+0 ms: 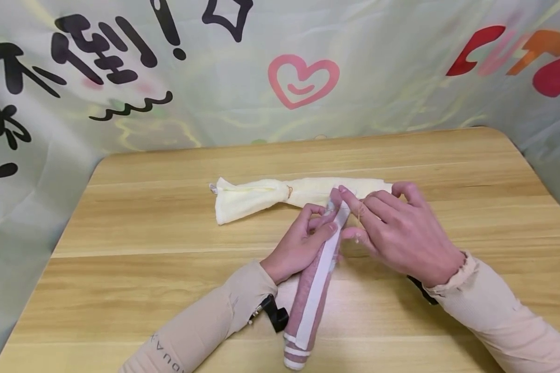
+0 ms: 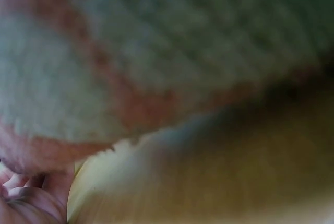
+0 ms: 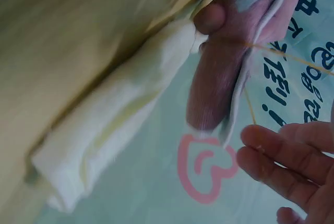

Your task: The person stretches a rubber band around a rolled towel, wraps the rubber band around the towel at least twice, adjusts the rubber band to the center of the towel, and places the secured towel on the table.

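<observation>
My left hand [image 1: 303, 238] grips a rolled mauve-and-white towel [image 1: 308, 305] near its upper part, thumb on top over the white edge strip. Its striped lower end points toward me. Close by, my right hand [image 1: 401, 233] has its index fingertip at the roll's far end. A thin yellowish rubber band [image 3: 292, 57] runs taut from that roll to my right fingers, which are spread apart. Behind lies a cream towel roll [image 1: 252, 199], tied near its middle with a brownish band [image 1: 290, 192]. The left wrist view is mostly filled by blurred towel fabric [image 2: 198, 36].
A wooden table [image 1: 158, 238] with rounded far corners lies under everything. Pale fabric hangs behind it, printed with a pink heart [image 1: 303, 82], black characters and coloured letters. A black wrist camera [image 1: 276, 313] sits beside the mauve roll.
</observation>
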`<state>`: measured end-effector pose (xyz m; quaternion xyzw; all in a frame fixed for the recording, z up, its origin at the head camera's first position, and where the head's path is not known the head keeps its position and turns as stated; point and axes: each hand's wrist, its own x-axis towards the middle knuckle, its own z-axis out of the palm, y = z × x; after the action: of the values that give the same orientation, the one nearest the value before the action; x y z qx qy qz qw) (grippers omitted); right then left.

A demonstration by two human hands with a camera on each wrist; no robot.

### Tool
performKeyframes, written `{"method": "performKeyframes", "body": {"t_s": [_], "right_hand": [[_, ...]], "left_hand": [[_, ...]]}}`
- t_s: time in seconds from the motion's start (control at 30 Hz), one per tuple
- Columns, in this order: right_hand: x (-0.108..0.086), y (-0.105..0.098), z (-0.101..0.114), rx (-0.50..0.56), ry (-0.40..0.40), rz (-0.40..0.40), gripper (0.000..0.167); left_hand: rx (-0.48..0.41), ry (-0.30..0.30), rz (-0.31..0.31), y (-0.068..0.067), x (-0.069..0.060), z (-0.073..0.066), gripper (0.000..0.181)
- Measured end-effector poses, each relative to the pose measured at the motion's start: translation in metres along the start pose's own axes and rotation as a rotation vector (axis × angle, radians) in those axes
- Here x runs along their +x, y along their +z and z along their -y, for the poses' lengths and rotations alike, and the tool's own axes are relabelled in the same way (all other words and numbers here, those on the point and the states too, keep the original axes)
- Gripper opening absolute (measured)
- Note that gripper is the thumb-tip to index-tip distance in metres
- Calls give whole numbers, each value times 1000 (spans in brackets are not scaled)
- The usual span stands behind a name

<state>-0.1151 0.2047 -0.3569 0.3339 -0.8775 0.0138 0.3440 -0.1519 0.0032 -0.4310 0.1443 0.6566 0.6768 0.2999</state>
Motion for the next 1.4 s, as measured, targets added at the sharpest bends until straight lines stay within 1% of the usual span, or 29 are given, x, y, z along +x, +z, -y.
{"method": "performKeyframes", "body": {"t_s": [0.1,0.23,0.3,0.4,0.47,0.57,0.7,0.77,0.8,0.87,0.97,1.1,1.17,1.23,1.4], "right_hand": [[-2,2,0,78,49,32,69],[-3,8,0,240,126,19,68],[-4,12,0,319,157,0,67],[-6,15,2,440,248,24,58],[-7,15,4,498,332,39,49],[-6,14,3,567,505,87,41],[-4,13,-1,633,719,187,42],[-4,13,-3,653,793,247,45],[-4,14,-4,673,818,270,46],[-3,16,-8,698,850,309,47],[-2,20,-13,730,874,354,48],[0,22,-17,761,905,425,50],[1,23,-18,776,932,461,52],[2,24,-19,813,956,481,52],[6,26,-23,915,1011,537,57]], "left_hand": [[-31,-1,9,1,0,0,30],[-65,-3,13,1,0,0,30],[-64,-6,6,1,0,0,30],[-52,-8,-6,1,0,0,30],[-51,-9,-12,1,0,0,29],[-71,-6,0,1,-1,1,28],[-110,1,18,1,0,2,28],[-129,3,20,1,1,2,28],[-136,3,21,1,1,2,28],[-153,3,24,1,1,1,29],[-171,0,34,0,0,0,31],[-187,3,43,-1,0,-2,41],[-185,10,53,-2,-1,-3,45],[-178,24,69,-2,-2,-3,49],[-169,55,117,-3,-4,-2,51]]}}
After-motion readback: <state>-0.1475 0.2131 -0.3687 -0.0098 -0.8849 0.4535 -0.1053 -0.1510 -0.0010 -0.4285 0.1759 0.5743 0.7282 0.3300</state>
